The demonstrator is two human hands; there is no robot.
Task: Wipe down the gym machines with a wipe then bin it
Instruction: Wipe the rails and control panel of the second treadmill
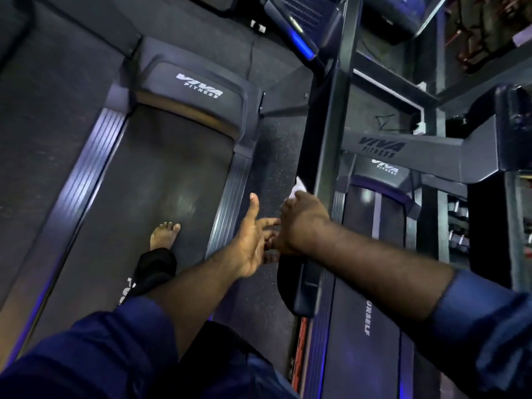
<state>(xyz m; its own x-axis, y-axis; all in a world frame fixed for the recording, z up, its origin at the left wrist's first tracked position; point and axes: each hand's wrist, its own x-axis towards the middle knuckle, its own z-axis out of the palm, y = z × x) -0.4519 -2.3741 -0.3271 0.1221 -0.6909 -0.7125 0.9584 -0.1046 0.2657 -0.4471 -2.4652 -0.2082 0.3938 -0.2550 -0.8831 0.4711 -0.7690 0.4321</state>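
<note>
Dark gym, blue tints
White wipe (pixel 299 187); navy sleeve (pixel 483 321); black speckled floor (pixel 270 168); grey ribbed side rail (pixel 86 174); white lettering on hood (pixel 169 90).

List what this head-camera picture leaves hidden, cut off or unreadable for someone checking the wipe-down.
1. Head view: most of the wipe is hidden in the grip of the right hand; only a white corner shows.
2. Head view: the belt lettering is partly covered by the person's leg, so it cannot be read.
3. Head view: the console is cut off by the top edge.
4. No bin is in view.
</note>
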